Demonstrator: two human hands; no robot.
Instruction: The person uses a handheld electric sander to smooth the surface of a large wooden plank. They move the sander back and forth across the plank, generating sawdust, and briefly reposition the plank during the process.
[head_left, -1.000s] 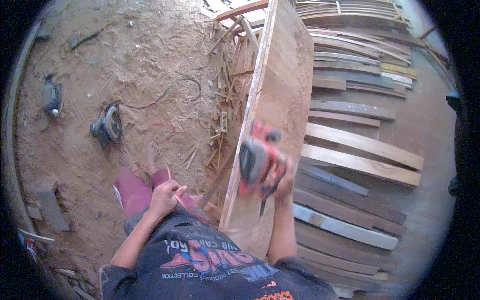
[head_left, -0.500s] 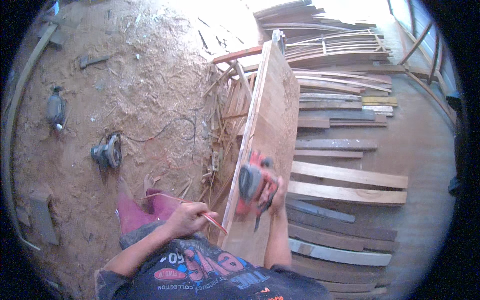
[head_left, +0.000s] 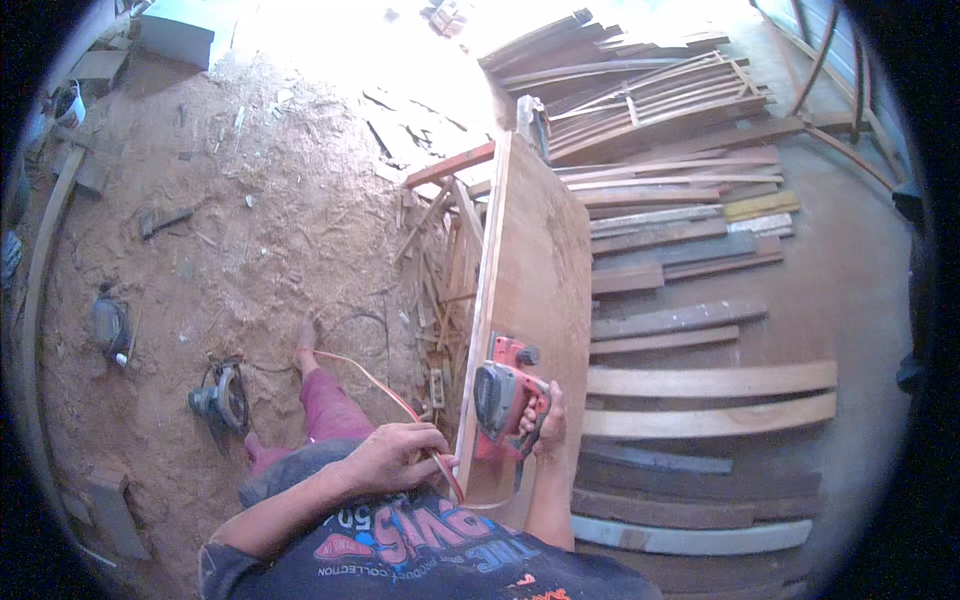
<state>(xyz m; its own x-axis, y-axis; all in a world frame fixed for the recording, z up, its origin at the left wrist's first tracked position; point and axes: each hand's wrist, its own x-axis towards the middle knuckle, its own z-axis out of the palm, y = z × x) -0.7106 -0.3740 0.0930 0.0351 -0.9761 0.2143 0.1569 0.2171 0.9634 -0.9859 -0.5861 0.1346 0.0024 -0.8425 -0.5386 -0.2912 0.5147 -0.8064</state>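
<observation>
My right hand (head_left: 546, 420) is wrapped round the rear handle of a red and black electric planer (head_left: 508, 395). The planer rests on the near part of a long wooden board (head_left: 540, 265), close to its left edge. At the board's near left side, my left hand (head_left: 402, 455) is closed round a thin reddish-white cord (head_left: 385, 388). That cord runs forward from the fingers toward my foot and also hangs down past the hand near the board's edge.
A circular saw (head_left: 222, 400) and another dark power tool (head_left: 111, 325) lie on the shaving-covered floor at left. Wooden offcuts (head_left: 440, 280) are heaped beside the board. Rows of planks (head_left: 700, 380) cover the floor at right. A power strip (head_left: 436, 388) lies near the board.
One foot has stepped forward, and the view has shifted. Fewer shavings show on the board's surface. Both hands keep their hold on the planer and the cord.
</observation>
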